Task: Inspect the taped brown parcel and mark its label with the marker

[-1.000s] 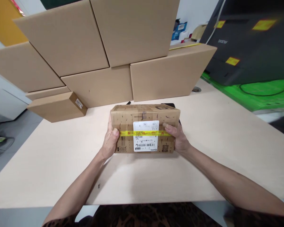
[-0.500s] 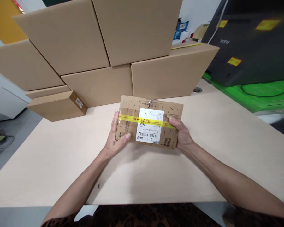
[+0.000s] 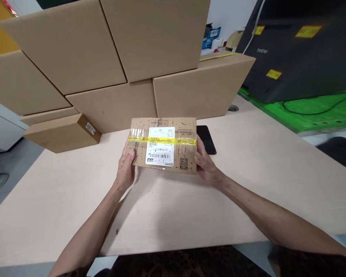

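A small brown cardboard parcel with a white label and a strip of yellow tape is held up over the light wooden table. My left hand grips its left edge, the thumb on the front face. At the right edge my right hand is closed on the parcel, fingers partly hidden behind it. A black phone lies on the table just behind my right hand, partly covered by the parcel and fingers.
Large cardboard boxes are stacked along the table's back. A flat brown box leans at the left. A large black case stands on green material at the right. A round cable hole is near the back edge.
The parcel and both hands have shifted left in view, and the parcel has turned to sit more level. The black phone has come into sight at its right. The view itself has shifted slightly.
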Demonstrator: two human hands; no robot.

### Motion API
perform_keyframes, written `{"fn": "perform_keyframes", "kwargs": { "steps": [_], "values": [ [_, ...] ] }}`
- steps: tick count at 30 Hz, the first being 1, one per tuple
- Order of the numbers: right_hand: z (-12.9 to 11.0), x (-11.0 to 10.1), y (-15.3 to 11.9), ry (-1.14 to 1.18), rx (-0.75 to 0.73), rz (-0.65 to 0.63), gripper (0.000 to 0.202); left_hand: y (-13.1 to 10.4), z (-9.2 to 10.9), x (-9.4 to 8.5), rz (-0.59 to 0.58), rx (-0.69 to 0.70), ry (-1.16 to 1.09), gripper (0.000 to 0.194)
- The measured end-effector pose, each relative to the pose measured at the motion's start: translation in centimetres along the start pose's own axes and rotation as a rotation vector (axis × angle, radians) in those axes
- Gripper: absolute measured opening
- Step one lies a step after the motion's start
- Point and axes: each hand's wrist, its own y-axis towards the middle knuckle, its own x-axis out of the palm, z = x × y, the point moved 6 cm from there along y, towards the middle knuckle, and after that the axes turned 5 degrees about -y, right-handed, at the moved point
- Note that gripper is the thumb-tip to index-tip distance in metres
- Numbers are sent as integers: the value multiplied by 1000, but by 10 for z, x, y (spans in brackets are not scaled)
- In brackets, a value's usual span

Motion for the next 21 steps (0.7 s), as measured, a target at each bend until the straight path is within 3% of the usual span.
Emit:
{"fn": "perform_keyframes", "kwargs": {
  "steps": [4,8,11,14,17,21],
  "values": [
    [1,2,3,50,27,41,105,1,-8,-5,44,-112,-77,62],
    [1,5,8,127,53,49,87,0,-17,-6,56,-256,-173,54],
    [2,2,13,148,71,81,70,0,-18,-5,58,-301,-231,48],
    [3,0,16,149,77,101,66,2,-15,-8,51,-333,-246,46],
    [4,0,15,127,104,103,70,6,-10,-12,29,-293,-156,48],
    [3,4,9,106,108,76,79,8,2,-12,-6,-115,-24,59]
  ]
}}
